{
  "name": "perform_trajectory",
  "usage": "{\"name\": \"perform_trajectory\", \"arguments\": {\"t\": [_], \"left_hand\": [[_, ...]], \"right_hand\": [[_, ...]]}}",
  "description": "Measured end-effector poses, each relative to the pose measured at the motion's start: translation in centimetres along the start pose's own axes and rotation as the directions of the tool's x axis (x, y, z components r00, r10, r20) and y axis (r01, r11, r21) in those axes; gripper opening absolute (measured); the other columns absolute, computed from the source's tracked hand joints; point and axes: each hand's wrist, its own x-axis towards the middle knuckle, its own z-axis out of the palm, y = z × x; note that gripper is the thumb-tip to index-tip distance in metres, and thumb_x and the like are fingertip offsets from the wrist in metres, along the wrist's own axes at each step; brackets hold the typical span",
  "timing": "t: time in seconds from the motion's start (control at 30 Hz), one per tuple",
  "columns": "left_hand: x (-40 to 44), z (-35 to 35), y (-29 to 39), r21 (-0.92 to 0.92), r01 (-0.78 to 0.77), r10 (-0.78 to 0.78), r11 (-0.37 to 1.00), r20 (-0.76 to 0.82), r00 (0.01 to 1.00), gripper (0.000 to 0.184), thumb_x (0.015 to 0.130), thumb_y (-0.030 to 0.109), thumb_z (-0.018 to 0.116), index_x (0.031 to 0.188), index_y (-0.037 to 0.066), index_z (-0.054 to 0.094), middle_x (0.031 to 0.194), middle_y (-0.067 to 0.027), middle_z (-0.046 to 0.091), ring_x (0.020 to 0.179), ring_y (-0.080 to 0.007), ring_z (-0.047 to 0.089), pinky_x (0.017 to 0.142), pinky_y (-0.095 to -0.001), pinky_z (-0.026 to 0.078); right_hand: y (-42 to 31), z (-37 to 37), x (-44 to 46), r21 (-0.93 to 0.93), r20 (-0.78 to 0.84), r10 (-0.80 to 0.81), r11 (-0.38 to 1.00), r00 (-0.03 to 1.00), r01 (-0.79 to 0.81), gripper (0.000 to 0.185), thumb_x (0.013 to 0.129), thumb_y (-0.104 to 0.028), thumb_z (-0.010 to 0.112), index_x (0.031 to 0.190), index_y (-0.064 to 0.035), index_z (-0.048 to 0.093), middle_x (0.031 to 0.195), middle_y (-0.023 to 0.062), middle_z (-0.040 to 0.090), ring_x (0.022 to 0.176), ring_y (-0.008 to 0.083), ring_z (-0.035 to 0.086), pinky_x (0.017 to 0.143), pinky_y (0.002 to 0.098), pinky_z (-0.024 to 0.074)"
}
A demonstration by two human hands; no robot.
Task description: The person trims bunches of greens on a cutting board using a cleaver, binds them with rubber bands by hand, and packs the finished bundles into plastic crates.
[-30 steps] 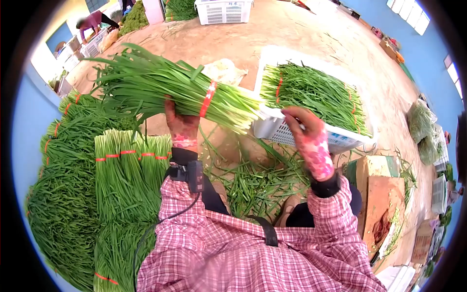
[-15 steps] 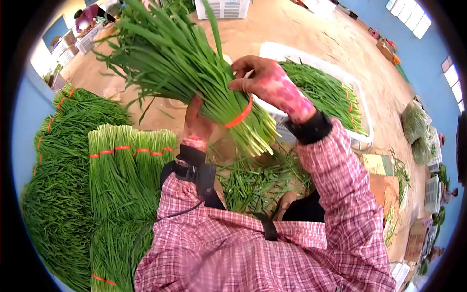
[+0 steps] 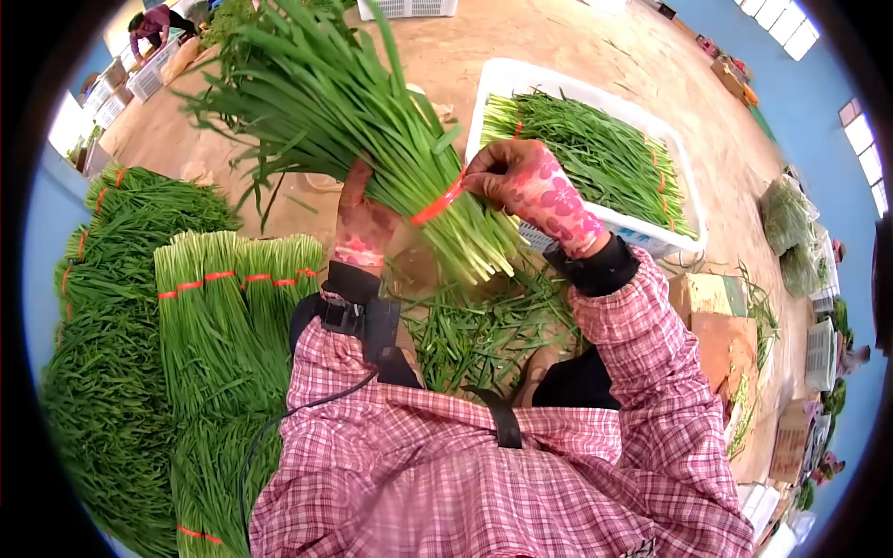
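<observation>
A thick bunch of garlic chives [image 3: 367, 130] is held up in front of me, leaves to the upper left and pale cut ends to the lower right. My left hand [image 3: 363, 219] is closed around it from beneath, its fingers partly hidden behind the stems. An orange-red band [image 3: 433, 206] circles the bunch near the cut ends. My right hand [image 3: 539, 191] pinches this band at the bunch's right side and draws it outward to a point. Both hands wear pink-patterned coverings.
A white crate [image 3: 693, 177] with banded chives stands ahead to the right. Banded bunches [image 3: 219, 325] are stacked at my left. Loose leaves [image 3: 479, 330] litter the floor before me. Cardboard boxes [image 3: 726, 339] stand at right. Another person [image 3: 158, 28] bends at the far left.
My right hand has moved from the stems above the band to the band itself and pulled it outward. The left hand keeps its hold; the view has shifted slightly.
</observation>
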Motion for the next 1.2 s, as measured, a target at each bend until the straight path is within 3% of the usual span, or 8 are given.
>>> {"name": "perform_trajectory", "arguments": {"t": [0.1, 0.23, 0.33, 0.47, 0.5, 0.67, 0.87, 1.2], "left_hand": [[0.4, 0.2, -0.1, 0.02, -0.008, 0.009, 1.0, -0.033, 0.999, 0.046, 0.096, 0.026, 0.06, 0.136, 0.006, 0.05, 0.136, -0.0091, 0.056, 0.123, -0.0269, 0.054, 0.108, -0.0457, 0.042], [0.7, 0.7, -0.5, 0.024, 0.003, 0.0, 1.0, -0.118, 0.993, 0.047, 0.095, 0.027, 0.063, 0.135, 0.006, 0.051, 0.134, -0.0093, 0.057, 0.122, -0.0264, 0.055, 0.107, -0.0458, 0.043], [1.4, 0.7, 0.2, -0.105, 0.028, -0.041, 0.994, -0.124, 0.991, 0.039, 0.092, 0.022, 0.067, 0.126, 0.003, 0.057, 0.125, -0.0104, 0.062, 0.112, -0.026, 0.061, 0.097, -0.0417, 0.053], [1.6, 0.1, -0.6, -0.017, -0.011, 0.008, 1.0, -0.208, 0.978, 0.038, 0.094, 0.025, 0.065, 0.126, 0.005, 0.058, 0.125, -0.0078, 0.062, 0.111, -0.0246, 0.062, 0.096, -0.0412, 0.054], [1.8, -0.2, -0.5, 0.009, -0.004, 0.006, 1.0, -0.161, 0.987, 0.038, 0.095, 0.026, 0.063, 0.127, 0.006, 0.057, 0.126, -0.0074, 0.062, 0.112, -0.0239, 0.062, 0.097, -0.0406, 0.053], [2.5, -0.3, 0.1, -0.074, -0.047, 0.032, 0.996, -0.192, 0.981, 0.041, 0.096, 0.031, 0.06, 0.129, 0.008, 0.057, 0.129, -0.0083, 0.061, 0.116, -0.0264, 0.06, 0.099, -0.0445, 0.051], [2.5, 1.1, 0.0, -0.206, -0.057, -0.035, 0.977, -0.417, 0.908, 0.042, 0.094, 0.039, 0.06, 0.127, 0.011, 0.06, 0.128, -0.0078, 0.063, 0.116, -0.0295, 0.06, 0.099, -0.0523, 0.049], [1.8, 2.2, -0.9, -0.252, -0.124, -0.01, 0.96, -0.471, 0.882, 0.05, 0.09, 0.039, 0.068, 0.128, 0.009, 0.057, 0.13, -0.0069, 0.06, 0.117, -0.0316, 0.058, 0.102, -0.0572, 0.045]], "right_hand": [[0.7, 0.6, -0.1, 0.191, 0.008, 0.093, 0.977, 0.996, -0.093, 0.011, 0.086, -0.007, 0.071, 0.09, 0.0011, 0.066, 0.077, 0.0023, 0.066, 0.067, 0.0092, 0.059, 0.063, 0.0257, 0.0489], [1.3, 2.0, 0.4, -0.014, -0.202, -0.151, 0.988, 0.968, 0.151, 0.008, 0.085, -0.002, 0.069, 0.092, -0.0001, 0.066, 0.08, 0.0016, 0.066, 0.076, 0.009, 0.059, 0.071, 0.0246, 0.0494], [1.9, 1.7, 0.4, 0.217, -0.213, 0.012, 0.976, 0.977, 0.036, 0.011, 0.083, 0.0, 0.069, 0.094, -0.0005, 0.067, 0.082, 0.0027, 0.067, 0.077, 0.0099, 0.06, 0.073, 0.0258, 0.0501], [2.9, 1.4, 1.3, -0.112, -0.132, -0.185, 0.979, 0.974, 0.171, 0.014, 0.087, -0.01, 0.067, 0.097, -0.0005, 0.068, 0.086, 0.0073, 0.072, 0.075, 0.018, 0.066, 0.071, 0.0311, 0.0524], [3.7, 1.0, 1.5, -0.02, -0.148, -0.295, 0.955, 0.944, 0.296, 0.017, 0.089, -0.013, 0.066, 0.101, -0.0007, 0.068, 0.091, 0.0082, 0.072, 0.078, 0.0186, 0.067, 0.072, 0.0324, 0.0531], [4.3, -3.3, -3.5, 0.384, -0.642, 0.181, 0.917, 0.745, 0.109, 0.022, 0.09, -0.015, 0.067, 0.105, 0.0014, 0.068, 0.087, 0.0058, 0.069, 0.069, 0.0107, 0.061, 0.065, 0.0241, 0.0502], [4.4, 2.7, -8.9, 0.505, -0.552, 0.219, 0.856, 0.805, 0.113, 0.013, 0.09, -0.006, 0.066, 0.102, -0.0005, 0.066, 0.084, 0.0005, 0.065, 0.069, 0.0059, 0.056, 0.065, 0.0213, 0.0475], [1.4, 5.0, -6.2, 0.054, -0.699, -0.111, 0.977, 0.706, 0.207, 0.021, 0.078, 0.0, 0.074, 0.097, -0.0033, 0.066, 0.081, 0.0044, 0.06, 0.072, 0.0138, 0.057, 0.067, 0.0259, 0.0478]]}}
